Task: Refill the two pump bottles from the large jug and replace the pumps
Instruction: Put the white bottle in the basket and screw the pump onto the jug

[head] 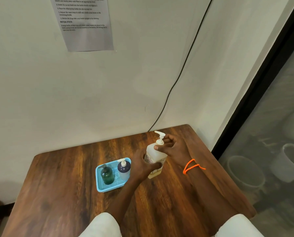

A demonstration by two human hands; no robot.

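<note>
On the wooden worktop (74, 194) a large jug (154, 155) stands upright, near the middle and a little toward the wall. It is pale and half transparent, with a printed label on its side and a little yellowish liquid visible at its bottom. A white pump (160, 136) sits on its top, and the spout points to the left and away from the person.

The left hand (142, 165) holds the jug by its lower body: its fingers (155, 165) are curled round the front of the jug and cover part of the label. The right hand (172, 147) is at the neck of the jug. Its thumb lies against the shoulder of the jug just under the pump collar, and the other fingers are bent behind the pump stem. If they truly pinch the collar or only touch it, the view does not show clearly. An orange cord bracelet (192, 166) hangs on the right wrist.

Just to the left of the jug lies a blue basket (100, 185). In it stand two pump bottles, both with their pumps on: a green bottle (107, 176) with a dark pump on the left, and a dark bottle (124, 169) with a white pump on the right, near the left hand.

On the wall behind hangs a printed sheet (84, 24), and a black cable (182, 69) runs down the wall to the back edge of the worktop.
</note>
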